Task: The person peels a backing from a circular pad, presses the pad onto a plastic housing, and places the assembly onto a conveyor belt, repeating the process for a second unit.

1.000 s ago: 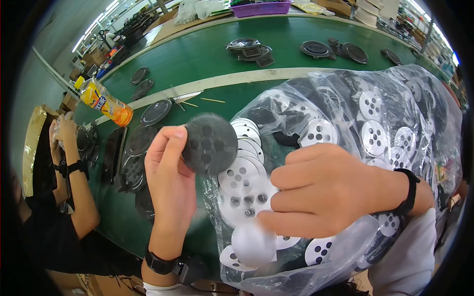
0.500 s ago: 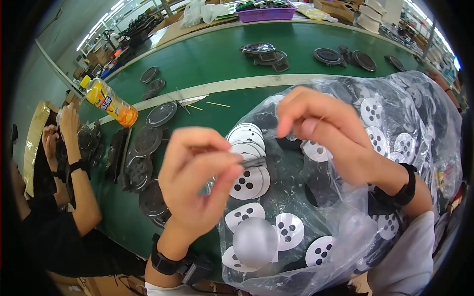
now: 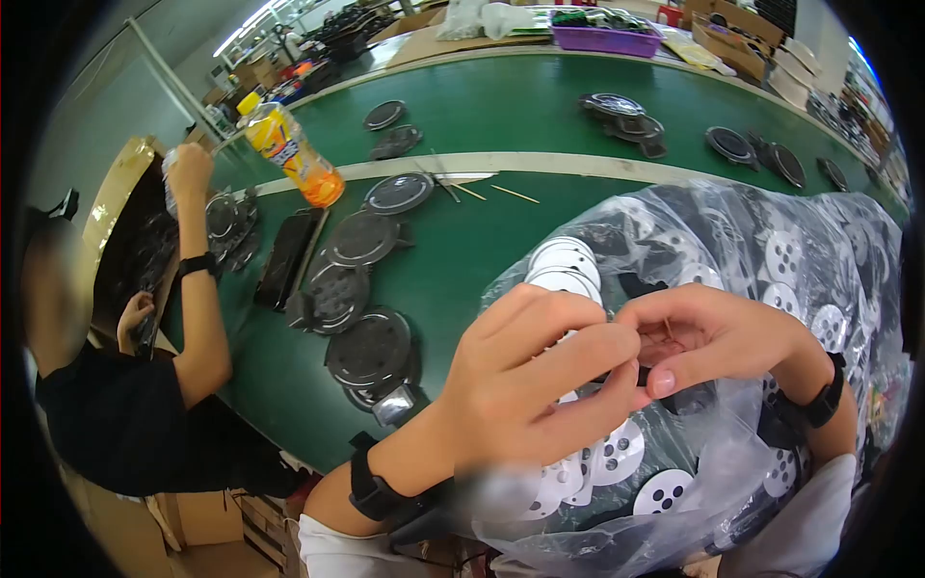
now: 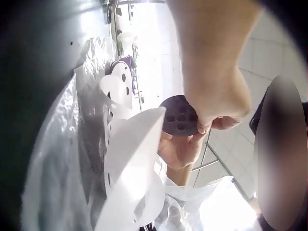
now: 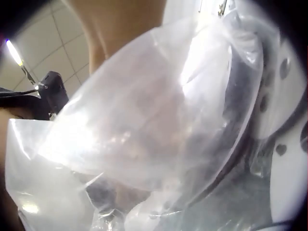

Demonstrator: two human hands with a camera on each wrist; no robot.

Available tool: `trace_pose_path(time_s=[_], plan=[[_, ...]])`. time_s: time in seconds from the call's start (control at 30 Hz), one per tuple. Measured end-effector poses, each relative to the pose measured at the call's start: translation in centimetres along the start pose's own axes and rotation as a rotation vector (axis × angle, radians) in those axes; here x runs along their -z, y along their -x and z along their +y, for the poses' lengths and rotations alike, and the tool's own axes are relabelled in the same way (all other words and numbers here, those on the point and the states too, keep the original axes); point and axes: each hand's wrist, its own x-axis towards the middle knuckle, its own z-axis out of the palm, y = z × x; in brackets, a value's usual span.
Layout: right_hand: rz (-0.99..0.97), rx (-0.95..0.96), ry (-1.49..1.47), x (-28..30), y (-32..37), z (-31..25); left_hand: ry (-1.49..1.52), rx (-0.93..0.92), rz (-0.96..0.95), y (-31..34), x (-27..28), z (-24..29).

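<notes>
Dark perforated disc (image 4: pixel 176 112), mid-frame in left-wrist view: pinched edgewise by left hand (image 3: pixel 540 371), apparently for access by right hand (image 3: pixel 727 339), whose grip cannot be told.

From here I see 2 pale sleeves (image 3: pixel 805 515), almost white. The left hand (image 3: pixel 525 380) and right hand (image 3: pixel 732 337) are bare. Each wrist has 1 black strap (image 3: pixel 826 395), and 1 dark device (image 3: pixel 422 522) sits beside the left strap (image 3: pixel 372 482).

Purple basket (image 3: pixel 607 39), bottle (image 3: pixel 289 152) (yellow-capped)
</notes>
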Motion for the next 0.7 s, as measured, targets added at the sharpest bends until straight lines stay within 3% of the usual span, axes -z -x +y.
trace_pose_path(time_s=[0.03,0.1,0.2,0.3,0.33,0.43,0.5,0.57,0.63,0.7], plan=[[0.022,0.018,-0.026,0.0,0.0,-0.1,-0.009,-0.021,-0.020,-0.1,0.4,-0.2],[0.024,0.021,-0.008,0.1,0.1,-0.2,0.147,0.188,0.004,-0.9,1.3,0.4],[0.140,0.130,0.072,0.0,0.0,-0.2,0.226,0.316,0.074,-0.8,2.5,-1.0],[0.209,0.236,0.170,0.6,-0.2,0.1,0.137,0.618,0.272,-0.6,4.0,-2.9],[0.219,0.153,0.205,0.9,0.2,-0.1,0.002,0.783,0.343,-0.4,4.6,-4.2],[0.275,0.188,-0.021,0.4,-0.2,-0.3,-0.712,0.863,0.046,3.0,7.1,-8.6],[0.270,0.206,-0.113,0.4,-0.2,0.2,-0.939,1.051,-0.155,5.5,7.8,-10.0],[0.248,0.229,-0.249,0.3,-0.1,0.1,-0.933,1.302,-0.457,6.0,8.2,-10.1],[0.266,0.213,-0.287,0.7,0.1,0.3,-1.017,1.286,-0.515,6.1,8.0,-10.4],[0.209,0.256,-0.327,0.8,0.0,0.3,-0.913,1.271,-0.380,6.1,8.3,-10.6]])
